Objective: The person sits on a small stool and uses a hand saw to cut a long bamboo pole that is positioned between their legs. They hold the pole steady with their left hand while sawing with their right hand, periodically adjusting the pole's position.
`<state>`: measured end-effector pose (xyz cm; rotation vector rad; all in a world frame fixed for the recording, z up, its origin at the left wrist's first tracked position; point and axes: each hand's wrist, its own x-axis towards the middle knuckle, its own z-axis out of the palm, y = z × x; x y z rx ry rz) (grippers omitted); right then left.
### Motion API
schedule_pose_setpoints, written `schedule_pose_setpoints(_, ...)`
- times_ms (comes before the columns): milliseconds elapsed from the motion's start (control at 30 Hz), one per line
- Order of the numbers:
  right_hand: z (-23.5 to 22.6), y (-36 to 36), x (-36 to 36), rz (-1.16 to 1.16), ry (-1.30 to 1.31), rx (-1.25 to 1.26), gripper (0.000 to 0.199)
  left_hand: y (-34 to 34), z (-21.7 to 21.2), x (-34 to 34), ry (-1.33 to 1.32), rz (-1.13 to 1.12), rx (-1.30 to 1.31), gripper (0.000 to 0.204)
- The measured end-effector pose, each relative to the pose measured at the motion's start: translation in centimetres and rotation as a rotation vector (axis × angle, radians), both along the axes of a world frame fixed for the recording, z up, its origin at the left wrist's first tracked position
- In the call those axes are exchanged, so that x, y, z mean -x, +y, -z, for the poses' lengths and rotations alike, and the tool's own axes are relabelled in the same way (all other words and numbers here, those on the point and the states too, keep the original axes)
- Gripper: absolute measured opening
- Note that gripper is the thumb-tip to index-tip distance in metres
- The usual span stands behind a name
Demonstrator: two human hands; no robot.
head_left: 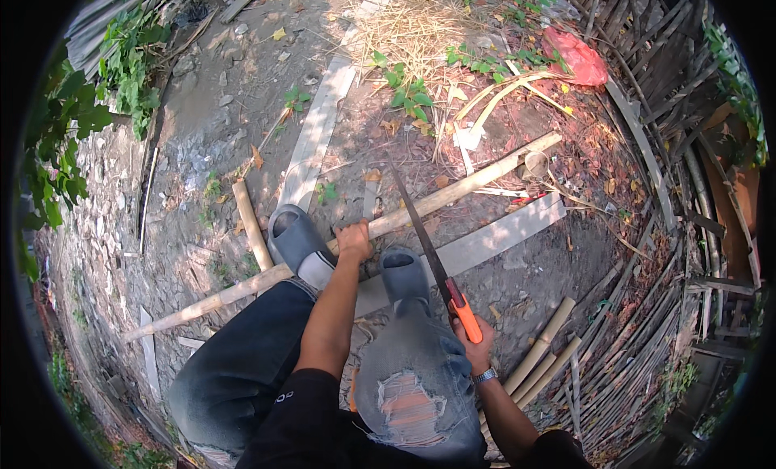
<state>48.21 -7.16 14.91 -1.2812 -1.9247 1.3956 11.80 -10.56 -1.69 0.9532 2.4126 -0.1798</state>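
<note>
left hand (354, 241) clamped around long pale bamboo pole (453, 192) lying across dirt, pinned under grey slip-on sandals (297, 239). right hand (473, 342) gripping orange-handled hand saw (432, 263), blade resting on pole.

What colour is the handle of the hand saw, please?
Orange, on the long-bladed hand saw gripped by the right hand; head view.

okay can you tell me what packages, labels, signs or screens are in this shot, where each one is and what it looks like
No labels, signs or screens show.
Red plastic bag: crumpled on the ground at the upper right, beside the bamboo fence; nearest thing to a package.
Left hand: grips the long bamboo pole, bare of any label.
Right hand: holds a saw with an orange handle and dark blade; no marking legible.
</note>
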Motion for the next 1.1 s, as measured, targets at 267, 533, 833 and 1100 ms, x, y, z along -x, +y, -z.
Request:
schedule_pose_setpoints(267, 2.8, -0.1, 2.7, 0.013, 0.046, 0.114, 0.015, 1.1, -0.1, 5.4, -0.056, 0.018, -0.081, 0.061)
schedule_pose_setpoints(533, 4.3, -0.3, 1.2, 0.071, 0.033, 0.100, 0.013, 0.8, -1.6, 3.1, -0.131, -0.141, -0.106, 0.057)
schedule_pose_setpoints(833, -1.1, 1.7, 0.2, -0.033, -0.060, 0.083, 0.018, -0.8, -0.1, 0.3, 0.091, -0.063, -0.232, 0.054)
schedule_pose_setpoints(1100, -3.5, 2.5, -0.1, -0.136, -0.197, -0.006, 0.020, -0.3, 0.6, 1.7, -0.030, -0.065, -0.148, 0.053)
